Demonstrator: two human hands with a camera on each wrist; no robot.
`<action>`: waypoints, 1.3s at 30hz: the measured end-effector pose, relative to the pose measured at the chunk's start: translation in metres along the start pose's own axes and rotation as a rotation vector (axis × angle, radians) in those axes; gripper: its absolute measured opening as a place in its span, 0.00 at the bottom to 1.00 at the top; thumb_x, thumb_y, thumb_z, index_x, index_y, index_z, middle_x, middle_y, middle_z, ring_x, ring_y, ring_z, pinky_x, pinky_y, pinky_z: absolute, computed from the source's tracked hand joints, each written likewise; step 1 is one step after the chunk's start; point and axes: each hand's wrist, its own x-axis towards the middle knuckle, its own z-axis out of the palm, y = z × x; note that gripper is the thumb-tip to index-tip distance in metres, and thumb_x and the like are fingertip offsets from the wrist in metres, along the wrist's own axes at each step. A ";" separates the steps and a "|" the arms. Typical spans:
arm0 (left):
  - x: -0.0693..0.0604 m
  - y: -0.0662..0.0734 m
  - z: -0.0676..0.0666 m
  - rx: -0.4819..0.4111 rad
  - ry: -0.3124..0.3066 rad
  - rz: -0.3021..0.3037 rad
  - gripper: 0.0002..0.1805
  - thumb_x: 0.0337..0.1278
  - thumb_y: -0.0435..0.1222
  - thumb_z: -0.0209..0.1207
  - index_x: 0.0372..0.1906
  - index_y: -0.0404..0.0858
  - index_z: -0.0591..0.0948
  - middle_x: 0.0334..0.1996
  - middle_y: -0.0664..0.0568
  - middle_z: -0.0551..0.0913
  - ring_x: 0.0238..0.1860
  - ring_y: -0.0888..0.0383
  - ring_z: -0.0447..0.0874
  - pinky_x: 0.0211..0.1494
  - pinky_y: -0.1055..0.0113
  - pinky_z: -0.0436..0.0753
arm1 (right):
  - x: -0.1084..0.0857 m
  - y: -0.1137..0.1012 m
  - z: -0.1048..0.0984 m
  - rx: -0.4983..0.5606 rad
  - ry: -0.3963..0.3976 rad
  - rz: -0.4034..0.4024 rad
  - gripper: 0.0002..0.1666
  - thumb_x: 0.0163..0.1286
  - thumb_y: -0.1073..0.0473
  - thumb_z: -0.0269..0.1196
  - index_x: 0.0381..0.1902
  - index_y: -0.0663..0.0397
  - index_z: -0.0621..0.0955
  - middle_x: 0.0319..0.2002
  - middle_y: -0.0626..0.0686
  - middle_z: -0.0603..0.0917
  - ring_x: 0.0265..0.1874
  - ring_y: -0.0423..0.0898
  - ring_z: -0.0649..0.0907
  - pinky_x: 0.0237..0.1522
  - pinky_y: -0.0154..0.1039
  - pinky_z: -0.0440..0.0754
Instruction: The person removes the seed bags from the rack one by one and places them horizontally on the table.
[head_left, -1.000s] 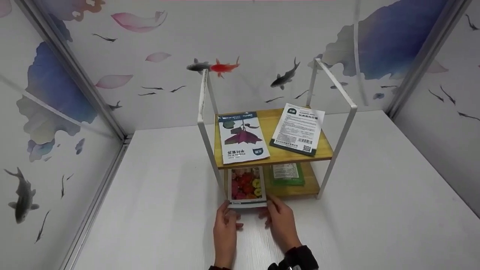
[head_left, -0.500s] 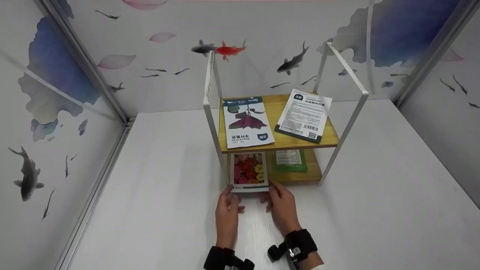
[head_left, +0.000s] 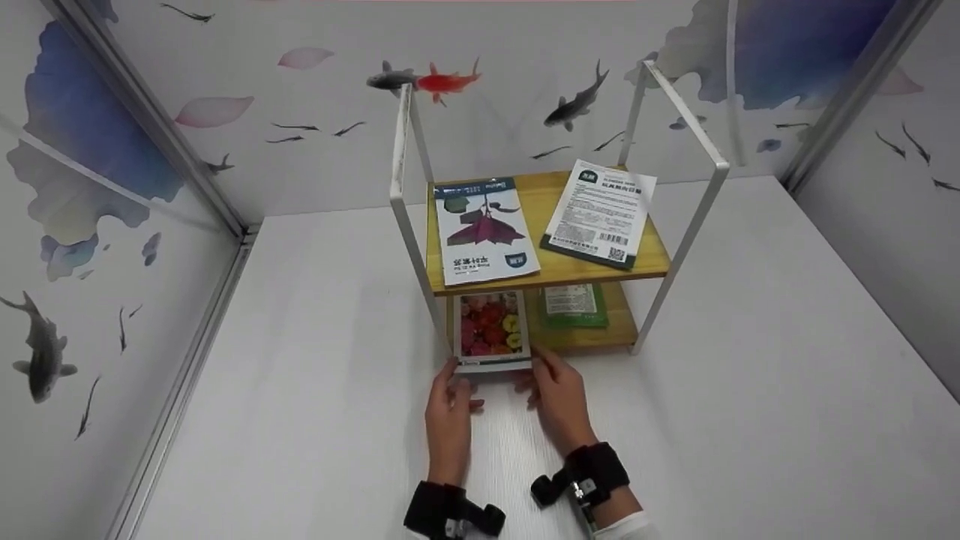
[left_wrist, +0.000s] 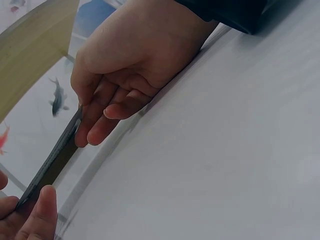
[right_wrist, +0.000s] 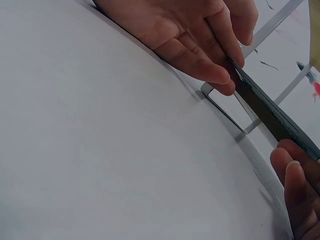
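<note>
A seed packet (head_left: 492, 330) with a picture of red, pink and yellow flowers lies at the left of the lower shelf, its near end jutting past the shelf's front edge. My left hand (head_left: 448, 420) pinches its near left corner. At the near right corner, my right hand (head_left: 561, 405) holds it between thumb and fingers. Seen edge-on in the left wrist view, the packet (left_wrist: 52, 157) spans both hands, with fingers beneath it. A green packet (head_left: 574, 307) rests to its right, partly hidden by the upper shelf.
The two-tier rack has white metal side frames (head_left: 415, 247) and wooden shelves. On its upper shelf (head_left: 551, 196) lie a packet with a purple leaf (head_left: 486, 232) and a white text-covered packet (head_left: 600, 214). A white table (head_left: 315, 375) supports the rack; printed walls (head_left: 495, 45) enclose it.
The head view has shifted, so rack and hands appear higher and more of both wrist straps shows. Both hands keep hold of the flower packet, which stays about the same relative to the shelf.
</note>
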 end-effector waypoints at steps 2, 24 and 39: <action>0.000 0.001 0.000 -0.002 0.002 0.009 0.23 0.65 0.46 0.45 0.64 0.52 0.61 0.43 0.47 0.77 0.34 0.54 0.80 0.38 0.62 0.78 | 0.001 -0.001 0.000 -0.002 0.000 -0.009 0.22 0.68 0.43 0.48 0.59 0.36 0.69 0.29 0.55 0.82 0.25 0.52 0.79 0.21 0.44 0.77; -0.001 0.003 -0.002 -0.030 0.004 -0.015 0.24 0.63 0.42 0.49 0.64 0.49 0.62 0.43 0.44 0.77 0.34 0.53 0.80 0.38 0.60 0.78 | -0.001 0.001 0.001 0.050 -0.011 -0.002 0.24 0.66 0.52 0.52 0.60 0.34 0.67 0.28 0.59 0.77 0.22 0.54 0.77 0.20 0.43 0.76; -0.011 0.031 -0.004 -0.037 0.008 -0.027 0.25 0.64 0.37 0.46 0.65 0.41 0.60 0.40 0.40 0.77 0.35 0.46 0.78 0.39 0.54 0.77 | -0.001 0.000 0.001 0.071 -0.037 0.032 0.32 0.64 0.50 0.56 0.65 0.47 0.62 0.29 0.59 0.77 0.24 0.54 0.79 0.25 0.44 0.78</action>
